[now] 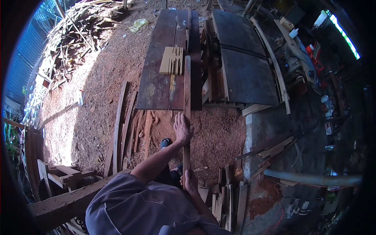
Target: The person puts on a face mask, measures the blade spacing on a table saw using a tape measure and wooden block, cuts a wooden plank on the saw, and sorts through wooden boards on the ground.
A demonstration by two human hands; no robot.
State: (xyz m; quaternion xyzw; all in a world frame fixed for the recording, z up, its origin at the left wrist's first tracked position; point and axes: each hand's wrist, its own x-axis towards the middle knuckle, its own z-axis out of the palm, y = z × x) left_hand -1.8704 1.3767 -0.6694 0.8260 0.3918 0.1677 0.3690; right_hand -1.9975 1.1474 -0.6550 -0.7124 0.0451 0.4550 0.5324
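A long narrow wooden board (187, 86) runs away from me, its far part lying over the dark plank-topped table (156, 78). Across the board's middle rests my left hand (182, 129), its fingers stretched out past the left edge and its thumb on the right side. My right hand (190, 182) is closed round the near end, close to my body. Left of the board's far end, a pale yellow wooden piece (167, 60) with dark slits lies on the tabletop.
Dark panels (248, 76) lie right of the table. Long wood strips (119, 129) lie on the sawdust-covered ground at left, and offcuts (231, 203) stand near my right side. A thick beam (74, 199) is at lower left. Scrap wood (74, 31) is heaped far left.
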